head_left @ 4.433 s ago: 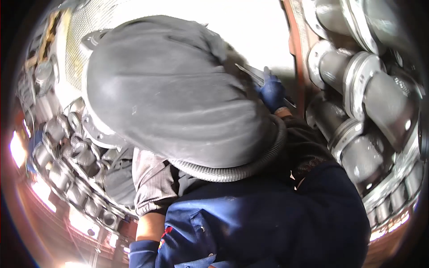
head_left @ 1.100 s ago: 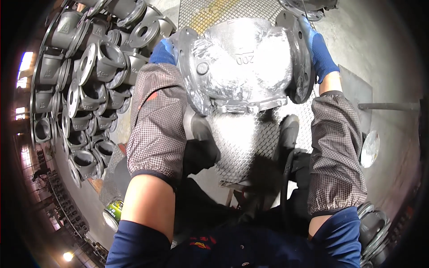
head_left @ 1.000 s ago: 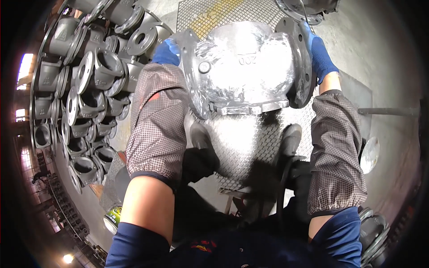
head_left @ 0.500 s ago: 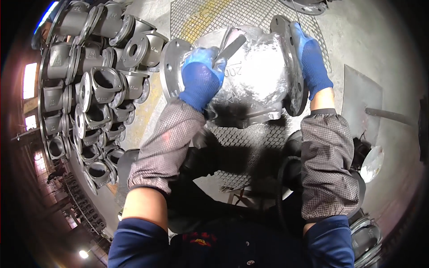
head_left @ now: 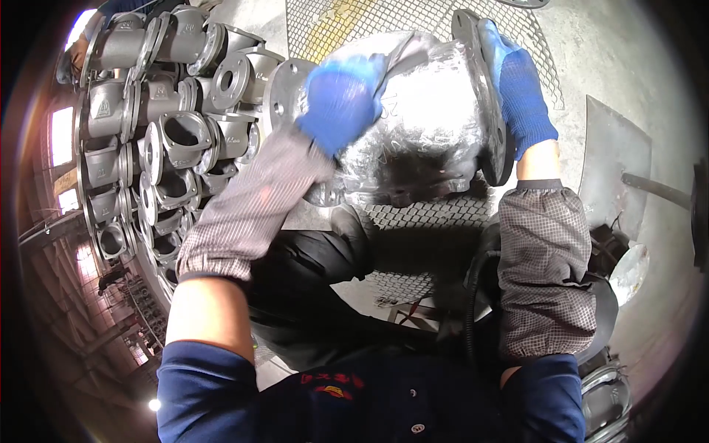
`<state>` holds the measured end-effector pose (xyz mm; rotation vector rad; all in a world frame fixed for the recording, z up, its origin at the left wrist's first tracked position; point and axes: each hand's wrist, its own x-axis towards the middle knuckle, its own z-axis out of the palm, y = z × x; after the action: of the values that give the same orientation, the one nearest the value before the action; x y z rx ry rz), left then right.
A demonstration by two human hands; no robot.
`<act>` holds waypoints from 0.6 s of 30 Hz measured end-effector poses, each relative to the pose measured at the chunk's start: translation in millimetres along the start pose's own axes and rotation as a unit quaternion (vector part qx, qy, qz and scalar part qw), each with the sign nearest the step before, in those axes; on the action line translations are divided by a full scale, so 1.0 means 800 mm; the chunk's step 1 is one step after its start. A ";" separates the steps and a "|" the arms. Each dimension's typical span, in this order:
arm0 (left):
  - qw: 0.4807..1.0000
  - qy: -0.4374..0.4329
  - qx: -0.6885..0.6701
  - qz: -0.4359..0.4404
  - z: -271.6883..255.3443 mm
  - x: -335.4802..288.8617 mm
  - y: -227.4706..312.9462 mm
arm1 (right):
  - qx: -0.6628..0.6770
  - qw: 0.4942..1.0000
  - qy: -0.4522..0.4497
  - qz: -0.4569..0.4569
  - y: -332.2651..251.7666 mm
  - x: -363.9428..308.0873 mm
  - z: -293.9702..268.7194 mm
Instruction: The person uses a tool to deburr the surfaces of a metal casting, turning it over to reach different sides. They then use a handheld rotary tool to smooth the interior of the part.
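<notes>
A large flanged valve body casting, bright silver-grey with smeared darker patches, lies on its side in front of me. My left hand, in a blue glove and blurred, is closed near the casting's left flange. From its fingers a grey flat strip sticks out over the top of the casting; whether it is a cloth, sandpaper or a blade I cannot make out. My right hand, also gloved in blue, grips the upper rim of the right flange, its fingertips partly hidden.
Stacked grey valve castings fill the left side. Metal mesh lies beneath and beyond the casting. On the right are a flat grey plate and a bar. More castings sit at the lower right. Another person's hand shows far left.
My left hand has moved slightly up and to the right across the casting, and the strip has swung with it. My right hand keeps its hold on the flange. The whole view has shifted a little.
</notes>
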<state>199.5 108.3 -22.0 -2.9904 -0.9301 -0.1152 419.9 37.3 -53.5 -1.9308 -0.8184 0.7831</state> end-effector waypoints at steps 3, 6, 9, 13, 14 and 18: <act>0.912 -0.045 -0.374 -0.164 0.092 -0.004 -0.054 | 0.013 1.000 0.004 -0.016 -0.002 -0.005 0.006; 0.925 -0.059 -0.341 -0.156 0.102 -0.021 -0.030 | -0.030 1.000 0.008 0.003 0.011 0.002 0.003; 0.994 -0.105 -0.001 -0.006 0.002 -0.003 0.005 | -0.029 0.999 0.014 -0.034 0.022 0.004 -0.001; 0.988 -0.135 0.065 -0.030 -0.006 -0.007 0.045 | -0.008 0.999 0.007 -0.040 0.012 0.005 0.001; 0.986 -0.146 0.075 -0.029 -0.001 -0.007 0.057 | -0.025 0.999 0.008 -0.048 0.018 0.009 0.005; 0.971 -0.001 -0.228 -0.075 0.022 -0.009 -0.001 | 0.003 0.995 0.017 -0.098 0.030 0.013 0.015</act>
<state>194.5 105.4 -39.8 -3.3185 -1.2864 -0.3760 422.4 41.2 -82.2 -1.8205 -0.9678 0.6318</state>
